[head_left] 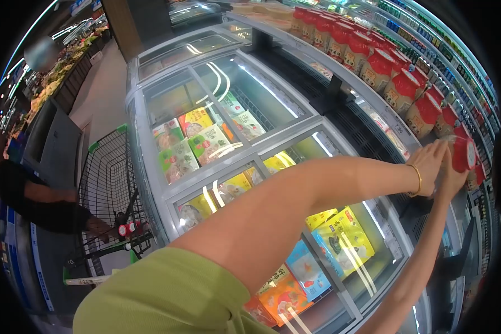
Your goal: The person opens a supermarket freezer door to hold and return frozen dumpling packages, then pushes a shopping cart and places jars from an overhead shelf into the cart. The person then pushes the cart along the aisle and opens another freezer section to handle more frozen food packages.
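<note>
Where both bare hands meet, the left hand [430, 161] and the right hand [454, 173] are set close together, their fingers against a jar with a red cover and a pale round label on its lid [464, 151]. The left grip shows long, nearly straight fingers lying together; the right grip reaches up just beside it. How far either closes around the jar cannot be told, its body being largely hidden. The jar stands at the near end of the row, its lid turned toward the right edge of the view; whether it bears on the shelf cannot be determined.

A thin gold-coloured bangle [419, 179] circles the left wrist (the upper arm wears a light green sleeve [161, 295]). Beyond the hands, a row of red-covered jars with beige printed sides [403, 86] occupies a raised grey shelf [376, 102]. Below stretches a grey-framed, glass-lidded chest freezer [255, 151], containing yellow [348, 239], blue [309, 273] and orange [284, 298] printed packs. To the left stands a black wire shopping cart with green corners [111, 161], another person's hand [98, 228] beside its handle.
</note>
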Demonstrator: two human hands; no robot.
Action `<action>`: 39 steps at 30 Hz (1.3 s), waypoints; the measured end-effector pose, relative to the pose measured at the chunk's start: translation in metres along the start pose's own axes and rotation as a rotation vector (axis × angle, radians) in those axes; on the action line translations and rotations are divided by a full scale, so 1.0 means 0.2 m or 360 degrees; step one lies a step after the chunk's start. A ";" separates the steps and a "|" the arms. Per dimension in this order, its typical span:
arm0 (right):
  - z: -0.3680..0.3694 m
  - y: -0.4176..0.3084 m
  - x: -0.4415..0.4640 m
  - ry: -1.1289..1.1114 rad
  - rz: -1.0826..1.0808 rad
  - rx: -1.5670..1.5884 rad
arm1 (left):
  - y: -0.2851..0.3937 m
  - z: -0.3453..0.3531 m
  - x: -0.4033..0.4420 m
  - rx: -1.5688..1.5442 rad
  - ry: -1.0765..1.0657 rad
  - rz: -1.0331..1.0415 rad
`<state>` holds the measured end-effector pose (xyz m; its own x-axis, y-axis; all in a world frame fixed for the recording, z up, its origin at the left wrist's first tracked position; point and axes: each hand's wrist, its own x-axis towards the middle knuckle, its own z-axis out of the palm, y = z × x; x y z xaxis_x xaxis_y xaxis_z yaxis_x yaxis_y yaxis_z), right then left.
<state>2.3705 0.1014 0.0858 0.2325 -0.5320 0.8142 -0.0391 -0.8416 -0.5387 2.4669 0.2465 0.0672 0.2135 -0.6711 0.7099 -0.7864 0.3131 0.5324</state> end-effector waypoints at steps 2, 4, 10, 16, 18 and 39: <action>-0.16 -0.18 -0.05 -0.0024 0.0054 -0.0059 | 0.14 -0.12 -0.07 -0.0167 0.0054 0.0216; -0.30 -0.43 -0.19 -0.0208 0.0151 0.0138 | 0.30 -0.31 -0.24 -0.0223 0.0106 0.0403; -0.33 -1.10 -0.96 -0.0614 0.0543 0.0563 | 0.47 -0.78 -0.87 -0.1214 -0.0415 -0.0057; 0.00 -1.69 -1.70 -0.1041 0.1323 0.1085 | 0.65 -1.34 -1.71 -0.1196 -0.0423 -0.1288; 0.11 -1.94 -1.86 -0.1123 0.1508 0.1120 | 0.70 -1.52 -1.95 -0.1119 -0.0387 -0.1473; 0.78 -3.11 -2.50 -0.2393 0.1535 0.1497 | 1.06 -2.55 -3.17 -0.1596 0.1325 -0.2046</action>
<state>2.4309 0.9066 -0.0202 0.9367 0.2134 -0.2776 -0.3171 0.1807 -0.9310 2.4609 1.0798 -0.0353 0.7802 -0.4208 -0.4629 0.6150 0.3812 0.6902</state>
